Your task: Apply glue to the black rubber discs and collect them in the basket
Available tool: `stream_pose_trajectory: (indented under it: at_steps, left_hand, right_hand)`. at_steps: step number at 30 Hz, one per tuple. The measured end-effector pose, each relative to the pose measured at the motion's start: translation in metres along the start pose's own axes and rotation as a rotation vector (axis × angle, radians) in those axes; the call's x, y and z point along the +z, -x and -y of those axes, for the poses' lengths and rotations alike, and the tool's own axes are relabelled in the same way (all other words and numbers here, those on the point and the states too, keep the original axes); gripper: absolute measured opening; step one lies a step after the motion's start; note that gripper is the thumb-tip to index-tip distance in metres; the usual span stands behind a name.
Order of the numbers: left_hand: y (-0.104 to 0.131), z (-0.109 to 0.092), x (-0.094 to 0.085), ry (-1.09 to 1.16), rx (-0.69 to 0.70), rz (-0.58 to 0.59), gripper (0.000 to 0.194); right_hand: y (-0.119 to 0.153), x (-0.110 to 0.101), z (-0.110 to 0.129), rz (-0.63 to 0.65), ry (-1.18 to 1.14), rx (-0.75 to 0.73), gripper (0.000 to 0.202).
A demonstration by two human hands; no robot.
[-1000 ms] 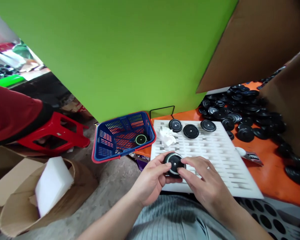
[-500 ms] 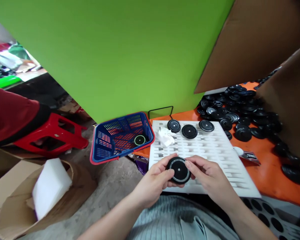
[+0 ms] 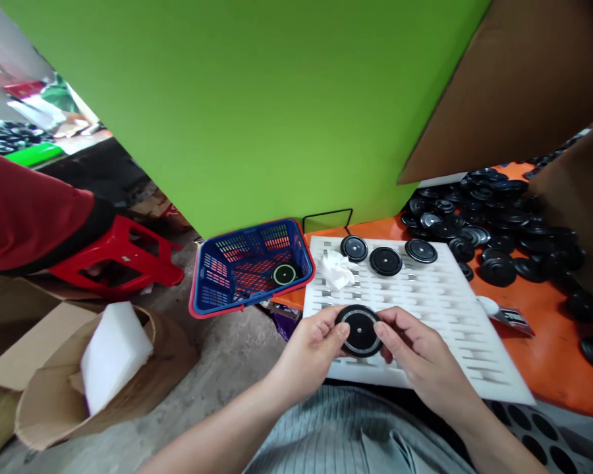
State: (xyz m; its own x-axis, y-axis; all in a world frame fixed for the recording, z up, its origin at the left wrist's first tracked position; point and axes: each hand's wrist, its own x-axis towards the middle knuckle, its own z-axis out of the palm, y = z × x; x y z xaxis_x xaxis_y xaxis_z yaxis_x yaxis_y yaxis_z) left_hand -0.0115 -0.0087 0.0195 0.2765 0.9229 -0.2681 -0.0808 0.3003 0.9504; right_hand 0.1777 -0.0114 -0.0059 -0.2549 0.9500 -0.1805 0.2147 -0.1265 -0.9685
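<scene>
Between both hands I hold a round black disc [image 3: 360,342] with a grey ring and a small bright dot at its centre. My left hand [image 3: 321,345] grips its left edge, thumb on the face. On the opposite edge, my right hand [image 3: 405,342] pinches it with the thumb on top. Beneath them lies a white slotted foam board [image 3: 425,296]. Three similar black discs rest along its far side: a left one [image 3: 354,248], a middle one [image 3: 386,261] and a right one [image 3: 421,250]. A crumpled white tissue [image 3: 337,270] sits near the left one.
A blue basket with a red rim [image 3: 217,306] holds a disc with a pale green ring [image 3: 284,274]. Many black discs [image 3: 499,230] pile on the orange table [image 3: 548,355], near a tube [image 3: 508,319]. A green panel [image 3: 257,118] stands behind. Left are a red stool [image 3: 113,257] and cardboard box [image 3: 54,401].
The view has shifted, so surroundings appear farther right. The disc in my hands is tilted slightly differently, and my left fingers show less beneath it. Both hands still hold it.
</scene>
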Motion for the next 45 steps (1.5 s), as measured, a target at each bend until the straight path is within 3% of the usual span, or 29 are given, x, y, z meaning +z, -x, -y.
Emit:
stream_pose_trajectory:
  at_steps: [3,5,6,7,9,12,17,21,23,26,28,30,31,33,35,38,42,45]
  left_hand:
    - [-0.017,-0.035,-0.045,-0.159,0.049,-0.133,0.037]
    - [-0.041,-0.056,-0.087,-0.272,0.061,-0.289,0.035]
    - [-0.056,-0.063,-0.106,-0.458,-0.023,-0.367,0.029]
    - [-0.071,-0.066,-0.123,-0.520,-0.086,-0.376,0.024]
    - [-0.099,-0.064,-0.147,-0.576,-0.188,-0.355,0.017]
    - [-0.126,-0.046,-0.156,-0.615,-0.324,-0.319,0.026]
    - [-0.136,-0.024,-0.152,-0.664,-0.380,-0.376,0.036]
    - [-0.125,-0.041,-0.151,-0.701,-0.305,-0.407,0.033]
    - [-0.108,-0.057,-0.142,-0.710,-0.215,-0.416,0.028]
    - [-0.067,-0.067,-0.105,-0.672,-0.026,-0.404,0.030]
    - [-0.038,-0.059,-0.070,-0.576,0.037,-0.309,0.039]
    - [-0.015,-0.039,-0.036,-0.139,-0.023,-0.018,0.055]
    - [-0.008,-0.027,-0.023,0.052,-0.085,0.056,0.055]
    - [-0.001,-0.004,-0.007,0.282,-0.147,0.022,0.042]
    - [-0.001,0.012,-0.005,0.375,-0.171,-0.054,0.031]
    - [-0.003,0.021,-0.014,0.398,-0.175,-0.140,0.030]
    - [-0.001,0.018,-0.021,0.405,-0.149,-0.199,0.032]
    - [0.001,0.016,-0.024,0.447,-0.130,-0.194,0.029]
  right_hand:
    - [-0.013,-0.019,0.000,0.006,0.060,-0.049,0.037]
    - [-0.032,-0.037,-0.002,-0.137,0.311,-0.131,0.039]
    - [-0.043,-0.047,-0.003,-0.242,0.485,-0.176,0.039]
    - [-0.055,-0.056,-0.005,-0.325,0.660,-0.219,0.038]
    - [-0.078,-0.070,-0.008,-0.370,0.852,-0.272,0.040]
    - [-0.104,-0.073,-0.011,-0.288,0.977,-0.311,0.057]
    - [-0.118,-0.060,-0.015,-0.219,1.122,-0.329,0.059]
    - [-0.121,-0.062,-0.015,-0.232,1.167,-0.345,0.049]
    - [-0.116,-0.063,-0.012,-0.271,1.163,-0.347,0.048]
    - [-0.090,-0.052,0.000,-0.355,1.088,-0.349,0.054]
    - [-0.064,-0.037,0.011,-0.345,0.917,-0.400,0.058]
    - [-0.039,-0.022,0.020,-0.221,0.740,-0.479,0.060]
    - [-0.030,-0.016,0.021,-0.130,0.685,-0.496,0.062]
    - [-0.021,-0.009,0.017,-0.029,0.636,-0.476,0.056]
    - [-0.024,-0.009,0.006,-0.042,0.711,-0.454,0.037]
    - [-0.039,-0.009,-0.011,-0.059,0.957,-0.498,0.014]
    - [-0.050,-0.002,-0.013,-0.016,1.100,-0.549,0.012]
    - [-0.043,-0.004,-0.009,-0.007,1.133,-0.627,0.015]
